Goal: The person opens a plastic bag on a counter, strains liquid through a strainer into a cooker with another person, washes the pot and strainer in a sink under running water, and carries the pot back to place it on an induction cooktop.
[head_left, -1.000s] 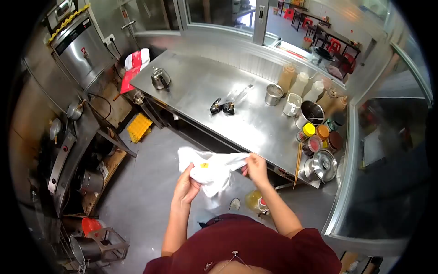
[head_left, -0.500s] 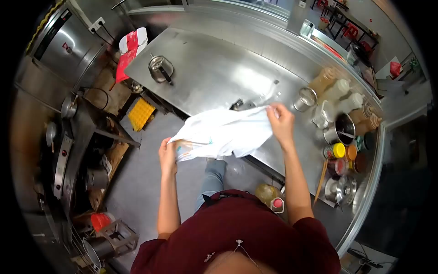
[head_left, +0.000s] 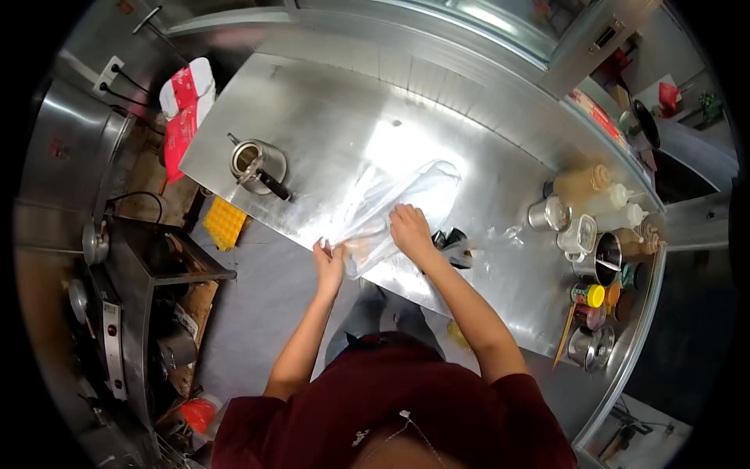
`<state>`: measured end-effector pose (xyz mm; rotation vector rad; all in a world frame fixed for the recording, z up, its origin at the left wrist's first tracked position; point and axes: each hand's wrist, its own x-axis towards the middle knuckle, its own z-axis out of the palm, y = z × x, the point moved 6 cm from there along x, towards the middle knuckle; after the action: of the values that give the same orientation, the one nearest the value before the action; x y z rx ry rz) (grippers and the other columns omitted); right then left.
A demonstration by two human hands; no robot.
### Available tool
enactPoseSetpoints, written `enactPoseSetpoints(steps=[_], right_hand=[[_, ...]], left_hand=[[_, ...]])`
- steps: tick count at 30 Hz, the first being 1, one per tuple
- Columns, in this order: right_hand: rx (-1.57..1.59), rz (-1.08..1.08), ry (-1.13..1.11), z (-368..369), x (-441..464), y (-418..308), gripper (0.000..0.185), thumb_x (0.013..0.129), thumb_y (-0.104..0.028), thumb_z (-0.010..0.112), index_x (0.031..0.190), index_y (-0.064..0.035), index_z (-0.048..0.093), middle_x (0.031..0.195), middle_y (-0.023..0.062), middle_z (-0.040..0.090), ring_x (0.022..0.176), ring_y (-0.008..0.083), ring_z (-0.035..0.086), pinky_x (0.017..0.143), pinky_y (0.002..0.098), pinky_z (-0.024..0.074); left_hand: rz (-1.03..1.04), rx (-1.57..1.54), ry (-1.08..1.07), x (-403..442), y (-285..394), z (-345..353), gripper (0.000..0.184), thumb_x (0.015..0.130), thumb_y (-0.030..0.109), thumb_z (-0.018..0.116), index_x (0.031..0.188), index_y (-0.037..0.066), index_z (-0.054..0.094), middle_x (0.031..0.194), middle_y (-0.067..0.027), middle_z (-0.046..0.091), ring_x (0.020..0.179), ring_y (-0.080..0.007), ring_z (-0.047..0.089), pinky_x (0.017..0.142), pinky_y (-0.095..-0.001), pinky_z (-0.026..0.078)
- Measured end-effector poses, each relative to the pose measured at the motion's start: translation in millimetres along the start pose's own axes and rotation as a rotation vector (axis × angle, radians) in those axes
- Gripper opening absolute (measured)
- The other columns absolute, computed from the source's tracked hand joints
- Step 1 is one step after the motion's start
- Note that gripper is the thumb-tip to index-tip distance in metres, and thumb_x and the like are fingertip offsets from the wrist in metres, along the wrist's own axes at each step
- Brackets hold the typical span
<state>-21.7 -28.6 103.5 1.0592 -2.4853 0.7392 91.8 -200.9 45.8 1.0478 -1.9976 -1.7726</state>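
A broad, brushed-steel worktop [head_left: 500,301] is filling the middle of the scene. A crumpled, translucent white plastic bag [head_left: 428,186] is lying across it, its long axis running from near left to far right. A round, steel kettle with a black handle [head_left: 272,162] is standing well to the left. The right hand [head_left: 412,229] is touching the bag nearer its middle, fingers curled; whether they are gripping, I cannot tell. The left hand [head_left: 328,256] is lightly pinching the bag's near-left end between thumb and fingers.
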Motion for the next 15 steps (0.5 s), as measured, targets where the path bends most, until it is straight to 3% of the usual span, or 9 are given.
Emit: enactPoseSetpoints(steps=[1, 4, 6, 8, 9, 11, 12, 13, 15], right_hand=[[0.023, 0.034, -0.03, -9, 3, -2, 0.005, 0.067, -0.006, 0.052, 0.072, -0.0059, 0.052, 0.078, 0.0093, 0.045, 0.078, 0.0244, 0.046, 0.067, 0.0354, 0.0355], [0.082, -0.009, -0.09, -4, -3, -5, 0.005, 0.067, -0.005, 0.052, 0.072, -0.0066, 0.052, 0.077, 0.0092, 0.043, 0.078, 0.0242, 0.044, 0.069, 0.0348, 0.0351], [0.194, 0.029, -0.124, -1, -15, 1, 0.009, 0.066, -0.009, 0.054, 0.074, -0.0067, 0.052, 0.075, 0.0089, 0.048, 0.074, 0.0265, 0.05, 0.067, 0.036, 0.0393], [0.121, 0.111, -0.255, 3, -35, 12, 0.012, 0.065, -0.011, 0.056, 0.075, -0.0067, 0.052, 0.073, 0.0086, 0.051, 0.072, 0.0279, 0.054, 0.066, 0.0379, 0.0425], [0.083, 0.264, -0.473, 9, -44, 26, 0.026, 0.065, -0.015, 0.06, 0.088, -0.0056, 0.054, 0.075, 0.0088, 0.057, 0.074, 0.0296, 0.058, 0.068, 0.0392, 0.0464], [0.021, 0.379, -0.674, -12, -39, 46, 0.04, 0.066, -0.021, 0.063, 0.101, -0.0073, 0.05, 0.087, 0.0106, 0.058, 0.084, 0.0286, 0.057, 0.073, 0.0391, 0.0457], [-0.003, 0.435, -0.778, -21, -39, 57, 0.047, 0.067, -0.024, 0.065, 0.108, -0.0081, 0.048, 0.093, 0.0116, 0.058, 0.089, 0.0281, 0.057, 0.075, 0.0391, 0.0453], [-0.023, 0.399, -0.776, -29, -37, 70, 0.054, 0.067, -0.025, 0.066, 0.114, -0.0101, 0.045, 0.096, 0.0119, 0.058, 0.09, 0.0277, 0.057, 0.076, 0.0386, 0.0452], [-0.131, 0.338, -0.83, -48, -18, 78, 0.064, 0.067, -0.027, 0.066, 0.123, -0.012, 0.04, 0.1, 0.0119, 0.057, 0.092, 0.027, 0.056, 0.078, 0.037, 0.0442]], left_hand=[[0.612, 0.544, 0.211, -35, 95, -2, 0.032, 0.077, -0.002, 0.046, 0.108, -0.007, 0.043, 0.098, -0.0161, 0.052, 0.086, -0.03, 0.052, 0.079, -0.0353, 0.043], [0.995, 0.278, -0.57, -60, 129, 74, 0.032, 0.075, -0.001, 0.048, 0.107, -0.003, 0.046, 0.095, -0.016, 0.048, 0.087, -0.0341, 0.049, 0.081, -0.0404, 0.04], [0.752, 0.351, -0.792, -31, 108, 119, 0.028, 0.076, 0.002, 0.047, 0.104, 0.001, 0.049, 0.096, -0.0152, 0.049, 0.091, -0.0341, 0.048, 0.083, -0.0431, 0.038], [0.843, 0.666, -0.698, 3, 99, 134, 0.026, 0.08, 0.015, 0.049, 0.102, 0.002, 0.051, 0.093, -0.0155, 0.053, 0.093, -0.0319, 0.051, 0.086, -0.0402, 0.038], [1.007, 0.86, -0.597, 15, 96, 134, 0.035, 0.079, 0.026, 0.051, 0.104, 0.002, 0.051, 0.095, -0.0159, 0.054, 0.094, -0.0321, 0.052, 0.086, -0.0388, 0.039], [0.867, 1.2, -0.666, 57, 74, 122, 0.057, 0.075, 0.046, 0.055, 0.11, 0.002, 0.048, 0.101, -0.0176, 0.055, 0.097, -0.0339, 0.053, 0.087, -0.0376, 0.041], [0.55, 1.329, -0.832, 85, 56, 111, 0.071, 0.07, 0.054, 0.058, 0.116, 0.001, 0.045, 0.105, -0.0189, 0.055, 0.099, -0.0354, 0.052, 0.087, -0.0378, 0.041], [0.401, 1.238, -0.88, 104, 50, 102, 0.088, 0.063, 0.057, 0.064, 0.125, 0.001, 0.036, 0.112, -0.0225, 0.051, 0.104, -0.0366, 0.05, 0.087, -0.0398, 0.041], [0.505, 1.417, -0.87, 85, 68, 108, 0.092, 0.061, 0.056, 0.065, 0.128, 0.003, 0.032, 0.114, -0.0239, 0.05, 0.106, -0.0374, 0.048, 0.089, -0.0402, 0.04]])
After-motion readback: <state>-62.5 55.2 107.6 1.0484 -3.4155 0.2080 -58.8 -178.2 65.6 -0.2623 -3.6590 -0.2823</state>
